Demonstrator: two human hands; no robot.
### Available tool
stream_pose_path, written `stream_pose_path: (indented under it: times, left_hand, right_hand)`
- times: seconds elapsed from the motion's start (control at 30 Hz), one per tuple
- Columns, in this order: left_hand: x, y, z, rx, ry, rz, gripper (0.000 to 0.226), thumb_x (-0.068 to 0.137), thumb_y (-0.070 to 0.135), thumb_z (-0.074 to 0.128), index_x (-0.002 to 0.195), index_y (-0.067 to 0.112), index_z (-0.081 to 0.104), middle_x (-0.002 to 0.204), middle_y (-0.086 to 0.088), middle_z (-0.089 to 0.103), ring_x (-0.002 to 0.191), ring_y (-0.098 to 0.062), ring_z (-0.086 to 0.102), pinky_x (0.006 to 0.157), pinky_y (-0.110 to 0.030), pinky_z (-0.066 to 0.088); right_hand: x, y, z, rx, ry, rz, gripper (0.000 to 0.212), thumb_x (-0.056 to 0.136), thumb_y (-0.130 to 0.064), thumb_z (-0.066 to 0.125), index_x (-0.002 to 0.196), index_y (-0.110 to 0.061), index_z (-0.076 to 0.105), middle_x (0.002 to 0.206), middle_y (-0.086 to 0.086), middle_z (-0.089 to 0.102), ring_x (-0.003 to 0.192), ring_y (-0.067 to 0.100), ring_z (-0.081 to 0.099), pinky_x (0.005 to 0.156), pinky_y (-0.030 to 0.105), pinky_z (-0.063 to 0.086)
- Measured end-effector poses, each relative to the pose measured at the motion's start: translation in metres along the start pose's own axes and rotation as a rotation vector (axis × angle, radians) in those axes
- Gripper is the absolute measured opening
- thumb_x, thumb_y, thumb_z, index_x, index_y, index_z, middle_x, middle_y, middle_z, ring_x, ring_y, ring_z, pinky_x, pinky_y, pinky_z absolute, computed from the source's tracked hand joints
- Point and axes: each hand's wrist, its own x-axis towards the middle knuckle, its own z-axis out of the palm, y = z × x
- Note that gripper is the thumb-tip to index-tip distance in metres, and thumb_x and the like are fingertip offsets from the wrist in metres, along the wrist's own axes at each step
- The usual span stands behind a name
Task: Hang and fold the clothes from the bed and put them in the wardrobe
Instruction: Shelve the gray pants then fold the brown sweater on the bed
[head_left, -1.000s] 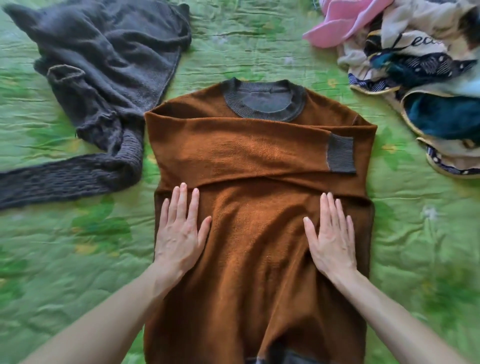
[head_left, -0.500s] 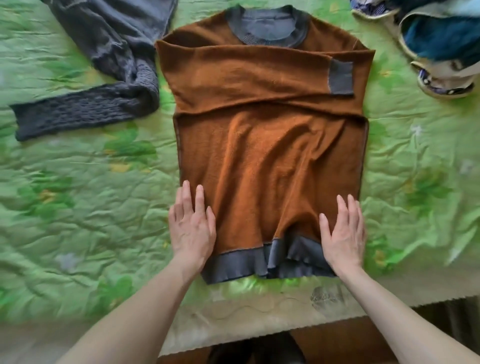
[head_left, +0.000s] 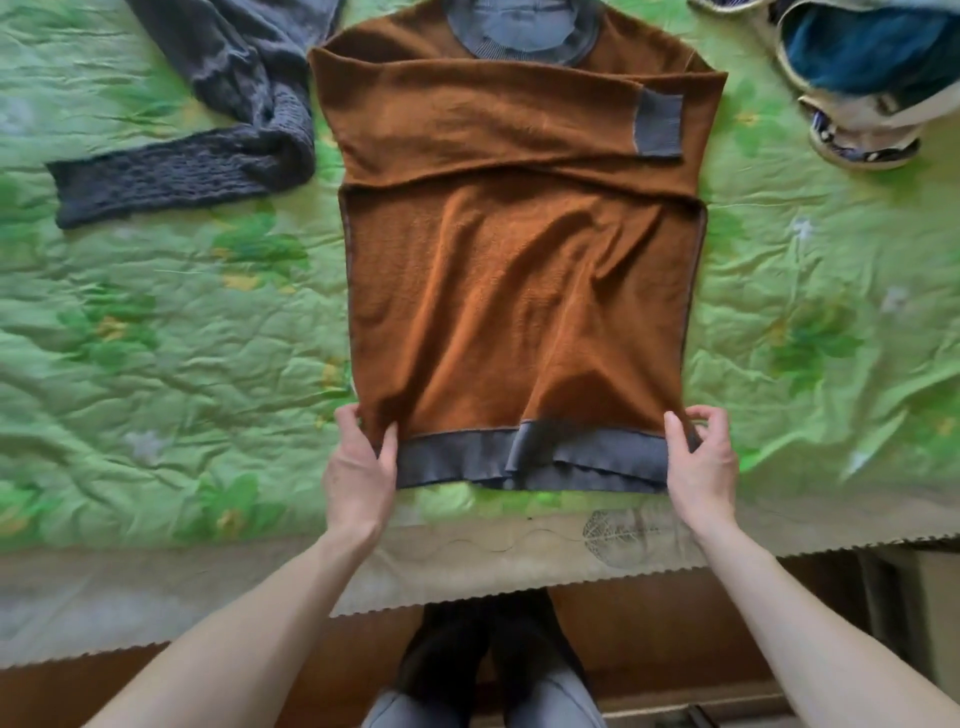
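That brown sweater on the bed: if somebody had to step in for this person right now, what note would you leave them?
Left hand pinches the near left corner of the brown knit sweater with grey trim; right hand pinches the near right corner.
The sweater lies flat on the green quilted bedspread, sleeves already folded across the chest.
Left: fold the hem up toward the collar, then put it away. The dark grey knit cardigan and the heap of mixed clothes are still unfolded.

Green floral quilt (head_left: 171, 332) covers the bed on all sides of the hands. Beige sheet edge with leaf print (head_left: 618, 530) just below them; brown bed frame (head_left: 208, 670) under that.
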Motion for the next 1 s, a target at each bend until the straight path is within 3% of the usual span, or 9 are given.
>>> stream_pose_path:
  times: [0.1, 0.3, 0.37, 0.47, 0.6, 0.77, 0.83, 0.9, 1.0]
  left_hand:
    - [0.016, -0.02, -0.023, 0.039, 0.025, 0.084, 0.036, 0.101, 0.031, 0.067, 0.123, 0.012, 0.046, 0.086, -0.02, 0.071, 0.076, -0.042, 0.07, 0.064, -0.042, 0.048]
    - [0.023, -0.037, -0.021, 0.042, -0.046, 0.09, 0.028, 0.099, 0.028, 0.071, 0.108, 0.009, 0.052, 0.084, -0.007, 0.067, 0.074, -0.028, 0.06, 0.067, -0.039, 0.044]
    - [0.02, -0.036, -0.016, -0.07, -0.012, -0.062, 0.029, 0.096, 0.03, 0.074, 0.093, 0.007, 0.056, 0.075, -0.001, 0.062, 0.073, -0.026, 0.056, 0.064, -0.038, 0.038]
    - [0.015, -0.04, -0.012, -0.328, -0.055, -0.224, 0.024, 0.092, 0.031, 0.079, 0.086, 0.011, 0.067, 0.078, -0.003, 0.071, 0.073, -0.018, 0.062, 0.069, -0.036, 0.047]
    - [-0.002, -0.046, -0.018, -0.309, -0.098, -0.169, 0.018, 0.089, 0.023, 0.083, 0.087, 0.015, 0.067, 0.083, -0.004, 0.073, 0.073, -0.016, 0.066, 0.068, -0.037, 0.051]
    - [-0.003, -0.041, -0.018, -0.262, -0.15, -0.214, 0.024, 0.088, 0.026, 0.084, 0.093, 0.011, 0.067, 0.088, -0.004, 0.074, 0.083, -0.021, 0.071, 0.074, -0.042, 0.056]
    - [-0.002, -0.035, -0.022, -0.265, -0.174, -0.155, 0.024, 0.091, 0.037, 0.081, 0.097, 0.016, 0.07, 0.091, 0.002, 0.076, 0.084, -0.013, 0.071, 0.073, -0.03, 0.057]
    - [-0.004, -0.031, -0.029, -0.271, -0.129, -0.079, 0.026, 0.099, 0.038, 0.07, 0.089, 0.014, 0.069, 0.083, 0.001, 0.071, 0.074, -0.011, 0.065, 0.061, -0.017, 0.048]
    - [-0.007, -0.05, -0.033, -0.233, -0.058, -0.068, 0.044, 0.107, 0.039, 0.056, 0.08, 0.005, 0.059, 0.074, -0.012, 0.061, 0.067, -0.026, 0.055, 0.059, -0.03, 0.04]
  right_hand:
    - [0.01, 0.016, -0.017, 0.012, 0.049, 0.075, 0.021, 0.104, -0.036, 0.057, 0.11, -0.018, 0.045, 0.092, 0.011, 0.068, 0.086, 0.036, 0.065, 0.074, 0.046, 0.05]
    - [0.007, 0.011, -0.01, -0.012, -0.006, 0.118, 0.037, 0.102, -0.031, 0.061, 0.123, -0.008, 0.042, 0.101, 0.01, 0.061, 0.088, 0.028, 0.057, 0.076, 0.037, 0.04]
    - [0.005, 0.016, -0.006, -0.016, 0.016, 0.211, 0.038, 0.1, -0.045, 0.061, 0.112, -0.011, 0.047, 0.097, 0.009, 0.061, 0.087, 0.028, 0.056, 0.075, 0.04, 0.043]
    - [0.001, 0.023, -0.015, 0.045, -0.036, 0.232, 0.047, 0.1, -0.049, 0.06, 0.077, -0.01, 0.051, 0.073, 0.003, 0.054, 0.072, 0.024, 0.049, 0.065, 0.038, 0.035]
    - [0.0, 0.029, -0.042, 0.171, 0.005, 0.195, 0.04, 0.103, -0.037, 0.061, 0.073, -0.011, 0.052, 0.067, -0.002, 0.05, 0.062, 0.014, 0.043, 0.061, 0.031, 0.035]
    - [0.005, 0.036, -0.04, 0.053, -0.109, 0.243, 0.046, 0.103, -0.04, 0.059, 0.072, -0.009, 0.047, 0.07, 0.003, 0.048, 0.073, 0.024, 0.045, 0.065, 0.04, 0.036]
    - [0.009, 0.037, -0.036, 0.034, -0.114, 0.214, 0.046, 0.104, -0.041, 0.057, 0.07, -0.012, 0.045, 0.066, 0.003, 0.045, 0.068, 0.024, 0.042, 0.061, 0.039, 0.03]
    - [0.009, 0.039, -0.037, 0.06, -0.034, 0.183, 0.048, 0.105, -0.042, 0.055, 0.069, -0.012, 0.045, 0.063, 0.003, 0.044, 0.062, 0.023, 0.04, 0.058, 0.038, 0.029]
    - [0.006, 0.053, -0.04, 0.111, 0.052, 0.187, 0.05, 0.105, -0.044, 0.055, 0.069, -0.009, 0.048, 0.063, 0.004, 0.046, 0.061, 0.02, 0.041, 0.058, 0.038, 0.032]
